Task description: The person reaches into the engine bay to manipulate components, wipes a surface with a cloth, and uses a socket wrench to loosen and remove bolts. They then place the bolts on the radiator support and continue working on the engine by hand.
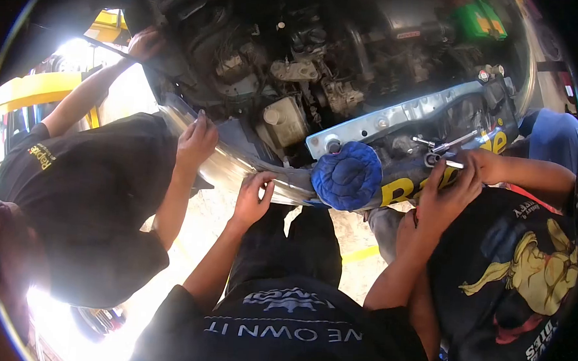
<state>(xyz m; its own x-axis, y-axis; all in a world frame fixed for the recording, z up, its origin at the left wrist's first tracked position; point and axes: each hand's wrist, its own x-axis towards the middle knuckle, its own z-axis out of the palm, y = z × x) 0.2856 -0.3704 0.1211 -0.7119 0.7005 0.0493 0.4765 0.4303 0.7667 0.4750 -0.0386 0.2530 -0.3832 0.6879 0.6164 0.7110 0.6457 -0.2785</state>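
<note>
At the centre of the frame, the person's left hand point(252, 198) rests on the curved silver edge of the car's front bumper point(221, 164), fingers curled over its rim and gripping it, while the dark sleeve below carries white lettering. To the right of centre, the right hand point(446, 192) reaches up against the dark panel with yellow lettering point(400, 186), its fingers bent around a small metal piece near a ratchet wrench point(451, 144) that lies on the panel just below the silver radiator support point(403, 114); whether the hand is clamped firmly on that piece cannot be told. Another hand point(483, 163) comes in from the right edge and meets the same spot, belonging to a co-worker in a dark shirt with a yellow cartoon print point(532, 272). Between the two hands of the wearer, a blue cloth-covered round object point(348, 176) sits against the bumper. In the left half of the frame a second co-worker in a black shirt point(85, 196) holds the bumper's edge with one hand point(196, 140) and reaches the other point(144, 42) up to the bodywork at the upper left. The open engine bay point(308, 57) fills the upper middle, with a green part point(480, 20) at the upper right.
</note>
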